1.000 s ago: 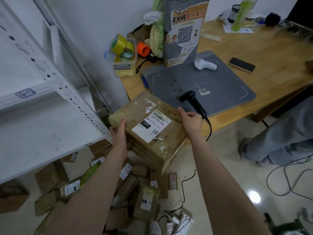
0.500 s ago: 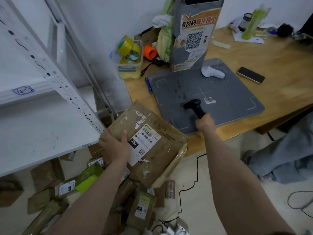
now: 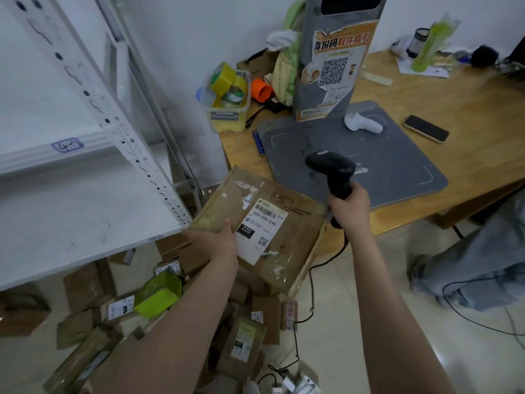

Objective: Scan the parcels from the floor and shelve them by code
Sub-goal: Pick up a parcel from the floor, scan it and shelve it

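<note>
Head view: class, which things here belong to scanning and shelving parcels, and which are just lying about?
Job in hand: parcel, gripped by the left hand; scanner, gripped by the right hand; floor parcels; shelf.

Lying about: phone; tape rolls; green bottle; pens.

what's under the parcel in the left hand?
More cardboard parcels piled on the floor, with the scanner cable running down past its right edge. The parcel and left hand cover whatever lies directly beneath.
</note>
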A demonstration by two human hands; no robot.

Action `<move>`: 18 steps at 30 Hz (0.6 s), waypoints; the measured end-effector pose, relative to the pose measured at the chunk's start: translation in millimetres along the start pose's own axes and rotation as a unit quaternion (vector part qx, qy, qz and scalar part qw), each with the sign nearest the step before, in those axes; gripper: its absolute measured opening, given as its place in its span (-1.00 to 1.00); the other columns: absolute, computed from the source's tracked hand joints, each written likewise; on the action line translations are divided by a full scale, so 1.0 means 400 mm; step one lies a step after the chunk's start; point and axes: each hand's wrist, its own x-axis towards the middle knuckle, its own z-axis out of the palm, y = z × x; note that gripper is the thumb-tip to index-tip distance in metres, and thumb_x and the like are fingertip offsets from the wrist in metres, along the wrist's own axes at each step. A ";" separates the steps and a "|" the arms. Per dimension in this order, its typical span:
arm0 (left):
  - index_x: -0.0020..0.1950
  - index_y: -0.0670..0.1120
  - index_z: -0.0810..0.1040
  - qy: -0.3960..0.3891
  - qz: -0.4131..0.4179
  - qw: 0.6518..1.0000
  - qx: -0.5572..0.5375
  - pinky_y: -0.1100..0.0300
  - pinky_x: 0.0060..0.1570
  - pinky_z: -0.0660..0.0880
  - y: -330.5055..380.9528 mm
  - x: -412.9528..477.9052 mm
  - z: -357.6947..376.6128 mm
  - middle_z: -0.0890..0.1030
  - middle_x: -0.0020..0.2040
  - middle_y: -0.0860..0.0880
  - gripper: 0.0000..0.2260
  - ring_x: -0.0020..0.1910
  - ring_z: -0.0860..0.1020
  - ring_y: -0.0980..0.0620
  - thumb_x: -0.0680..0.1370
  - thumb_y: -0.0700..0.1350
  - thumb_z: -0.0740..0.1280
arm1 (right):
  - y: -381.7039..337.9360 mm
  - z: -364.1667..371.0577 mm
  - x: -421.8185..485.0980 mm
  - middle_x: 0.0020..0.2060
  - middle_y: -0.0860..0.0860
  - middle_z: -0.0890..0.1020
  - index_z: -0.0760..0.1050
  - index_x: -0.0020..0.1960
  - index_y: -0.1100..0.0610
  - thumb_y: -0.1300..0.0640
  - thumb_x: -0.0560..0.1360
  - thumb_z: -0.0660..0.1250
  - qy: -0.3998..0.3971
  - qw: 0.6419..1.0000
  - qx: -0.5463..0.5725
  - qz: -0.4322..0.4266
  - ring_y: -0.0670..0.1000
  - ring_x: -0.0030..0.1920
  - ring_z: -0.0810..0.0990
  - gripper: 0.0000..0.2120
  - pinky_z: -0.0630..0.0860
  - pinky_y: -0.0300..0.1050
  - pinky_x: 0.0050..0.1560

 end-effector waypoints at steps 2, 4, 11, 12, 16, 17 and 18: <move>0.64 -0.09 -0.09 -0.005 0.000 1.000 0.014 -0.13 0.48 0.29 0.008 -0.024 -0.008 0.27 0.56 -0.16 -0.13 0.50 0.32 -0.21 0.55 -0.15 0.45 | -0.022 -0.011 -0.043 -0.37 0.02 0.52 0.45 -0.22 0.14 0.29 0.38 0.38 -0.036 0.998 -0.042 -0.023 0.05 -0.32 0.51 -0.88 0.34 -0.15 -0.32; 0.62 -0.08 0.04 -0.017 0.002 1.000 0.012 -0.14 0.41 0.39 0.012 -0.030 -0.012 0.37 0.48 -0.19 -0.21 0.42 0.41 -0.21 0.53 -0.23 0.45 | -0.039 -0.025 -0.086 -0.43 0.01 0.48 0.39 -0.31 0.10 0.28 0.37 0.41 -0.060 0.995 -0.075 -0.028 0.04 -0.36 0.48 -0.79 0.31 -0.15 -0.33; 0.62 -0.02 0.00 -0.076 0.016 0.995 0.059 -0.17 0.35 0.44 0.004 -0.073 -0.026 0.39 0.44 -0.20 -0.11 0.40 0.42 -0.22 0.46 -0.19 0.50 | -0.107 -0.057 -0.213 -0.45 0.01 0.47 0.45 -0.29 0.21 0.25 0.40 0.43 -0.147 0.986 -0.066 -0.044 -0.01 -0.41 0.44 -0.83 0.33 -0.16 -0.35; 0.63 0.00 -0.04 -0.086 0.013 0.995 0.056 -0.16 0.36 0.44 0.000 -0.088 -0.029 0.38 0.46 -0.18 -0.09 0.40 0.42 -0.22 0.47 -0.19 0.49 | -0.114 -0.051 -0.225 -0.44 0.02 0.49 0.47 -0.27 0.22 0.22 0.40 0.43 -0.152 0.985 -0.071 -0.038 -0.01 -0.41 0.46 -0.85 0.34 -0.16 -0.36; 0.63 0.03 -0.09 -0.124 0.011 0.991 0.057 -0.12 0.36 0.44 -0.017 -0.141 -0.044 0.30 0.52 -0.17 -0.09 0.40 0.42 -0.21 0.50 -0.25 0.47 | -0.115 -0.010 -0.245 -0.38 0.08 0.55 0.48 -0.25 0.18 0.22 0.40 0.41 -0.174 0.979 -0.102 -0.010 0.02 -0.40 0.51 -0.88 0.41 -0.16 -0.36; 0.64 0.02 -0.10 -0.130 0.014 0.989 0.069 -0.12 0.35 0.45 -0.023 -0.148 -0.047 0.30 0.52 -0.18 -0.08 0.39 0.42 -0.22 0.51 -0.26 0.46 | -0.110 0.002 -0.244 -0.34 0.10 0.57 0.50 -0.20 0.18 0.23 0.40 0.41 -0.178 0.978 -0.111 -0.007 0.03 -0.37 0.53 -0.91 0.43 -0.15 -0.34; 0.64 0.01 -0.11 -0.136 0.019 0.987 0.084 -0.11 0.35 0.45 -0.028 -0.153 -0.051 0.29 0.53 -0.18 -0.08 0.40 0.41 -0.22 0.51 -0.26 0.46 | -0.104 0.012 -0.244 -0.30 0.10 0.58 0.52 -0.14 0.19 0.23 0.41 0.41 -0.180 0.976 -0.122 -0.006 0.04 -0.33 0.54 -0.92 0.43 -0.16 -0.34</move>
